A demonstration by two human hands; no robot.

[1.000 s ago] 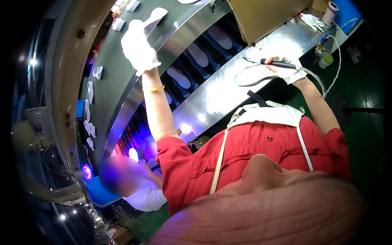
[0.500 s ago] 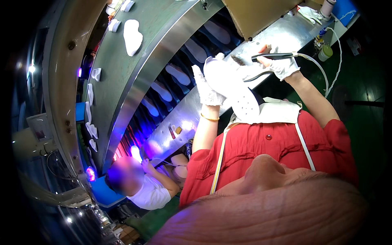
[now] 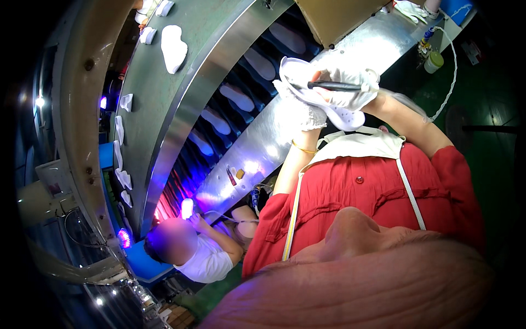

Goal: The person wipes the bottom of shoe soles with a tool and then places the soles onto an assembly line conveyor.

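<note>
In white gloves, both my hands meet over the metal bench. My left hand [image 3: 302, 114] grips a white shoe sole [image 3: 347, 118] from below and from its left side. The sole is tilted, and small holes show at its near end. My right hand [image 3: 353, 93] is closed round the black handle of a brush [image 3: 335, 86], with a pale hose [image 3: 404, 101] trailing from its rear. The handle lies across the sole, close to its surface. I cannot make out the bristles, which sit near the sole's raised edge.
A curved green conveyor [image 3: 203, 38] carries white shoe pieces [image 3: 173, 49]. Soles [image 3: 236, 97] lie in slots below it. The metal bench [image 3: 262, 137] holds a small red tool [image 3: 231, 176] and a brownish block [image 3: 240, 173]. A co-worker [image 3: 205, 260] sits at left; a jar [image 3: 433, 62] stands right.
My right hand has brought the brush leftward onto the sole. The sole has turned from lying broad-face up to a tilted pose, and my left hand's fingers have closed under it.
</note>
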